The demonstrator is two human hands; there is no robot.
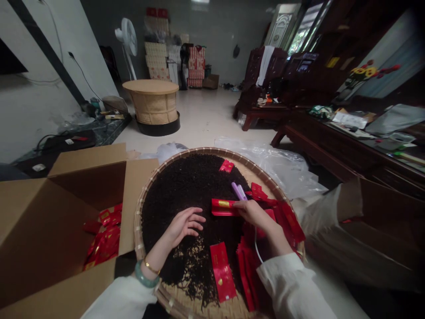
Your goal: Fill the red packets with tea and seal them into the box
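Observation:
My left hand hangs over loose dark tea leaves, fingers spread and nothing in them. In my right hand is a red packet with a gold label, gripped at its right end; whether it is one or several layers I cannot tell. Just beyond that hand lies a purple clamp-like tool, and a white cord runs under my right wrist. Another red packet lies flat in front of me on the round woven tray. More flat red packets are heaped under my right forearm.
To my left stands an open cardboard box with several red packets inside. A small red packet lies at the tray's far side. Clear plastic sheeting spreads beyond the tray. A dark wooden table flanks the right.

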